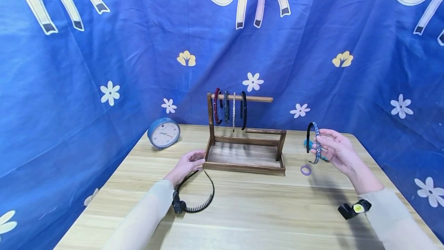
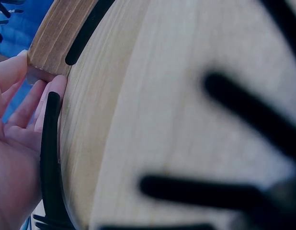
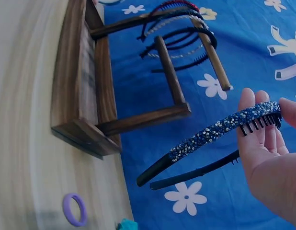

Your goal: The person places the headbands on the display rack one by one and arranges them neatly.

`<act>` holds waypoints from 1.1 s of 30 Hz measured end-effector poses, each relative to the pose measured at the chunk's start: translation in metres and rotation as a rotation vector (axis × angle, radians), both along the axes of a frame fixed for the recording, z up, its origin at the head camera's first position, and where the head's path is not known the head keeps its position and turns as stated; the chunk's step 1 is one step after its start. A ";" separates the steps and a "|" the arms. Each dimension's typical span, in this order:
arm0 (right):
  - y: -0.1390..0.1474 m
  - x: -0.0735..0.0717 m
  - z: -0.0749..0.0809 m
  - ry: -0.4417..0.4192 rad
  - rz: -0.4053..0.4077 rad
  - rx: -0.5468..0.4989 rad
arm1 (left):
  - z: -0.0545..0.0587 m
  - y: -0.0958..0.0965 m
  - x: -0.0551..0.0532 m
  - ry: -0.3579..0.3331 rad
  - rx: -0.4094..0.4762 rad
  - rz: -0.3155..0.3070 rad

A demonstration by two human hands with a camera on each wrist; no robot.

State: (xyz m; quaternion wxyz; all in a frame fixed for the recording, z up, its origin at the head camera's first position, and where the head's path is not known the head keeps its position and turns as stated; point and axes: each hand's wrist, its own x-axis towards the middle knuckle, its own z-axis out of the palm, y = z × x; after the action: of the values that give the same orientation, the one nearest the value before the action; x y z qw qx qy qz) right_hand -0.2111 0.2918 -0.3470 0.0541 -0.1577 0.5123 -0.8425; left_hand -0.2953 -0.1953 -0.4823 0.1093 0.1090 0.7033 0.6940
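My right hand [image 1: 338, 151] holds a blue glittery headband [image 3: 210, 132] between thumb and fingers, above the right side of the table. Its comb teeth and black ends show in the right wrist view. The front left corner of a wooden headband rack [image 1: 243, 168] is pinched by my left hand [image 1: 189, 165], thumb on one side and fingers on the other. From the rack's upper bar hang a red headband [image 1: 216, 105], a grey-blue one [image 1: 226, 107], a silvery one [image 1: 234, 109] and a dark one [image 1: 244, 111], all toward its left end.
A black toothed headband [image 1: 204, 205] lies near my left wrist, overlapping the wrist camera in the head view. The blue clock [image 1: 165, 134] stands at the back left. A purple ring-shaped band [image 1: 305, 170] and a teal item [image 3: 127, 224] lie right of the rack.
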 end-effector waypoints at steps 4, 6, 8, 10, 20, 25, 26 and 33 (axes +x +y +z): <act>0.003 -0.009 0.008 -0.021 -0.045 -0.038 | 0.001 0.000 0.000 -0.002 0.006 -0.003; 0.003 -0.013 0.012 -0.033 -0.072 -0.048 | 0.002 0.000 0.000 -0.002 0.004 -0.004; 0.002 -0.017 0.016 -0.043 -0.101 -0.051 | 0.002 0.000 0.001 -0.003 0.003 -0.002; 0.000 -0.022 0.020 -0.043 -0.132 -0.033 | 0.002 0.001 0.001 -0.002 0.002 -0.001; -0.011 -0.044 0.033 -0.081 -0.226 0.005 | 0.003 0.001 0.002 -0.004 0.003 0.007; -0.018 -0.057 0.037 -0.084 -0.241 -0.013 | 0.002 0.001 0.001 0.000 0.000 0.007; -0.020 -0.059 0.037 -0.083 -0.238 -0.020 | 0.002 0.001 0.001 0.000 -0.001 0.008; -0.034 -0.075 0.044 -0.084 -0.287 0.018 | -0.001 0.001 0.001 -0.001 -0.003 0.015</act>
State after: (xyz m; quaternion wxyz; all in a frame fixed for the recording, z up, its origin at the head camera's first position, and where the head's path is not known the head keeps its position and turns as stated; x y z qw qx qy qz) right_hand -0.2864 0.2581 -0.3034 -0.0439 -0.0469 0.5342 -0.8429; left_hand -0.2942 -0.1942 -0.4829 0.1047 0.1033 0.7051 0.6936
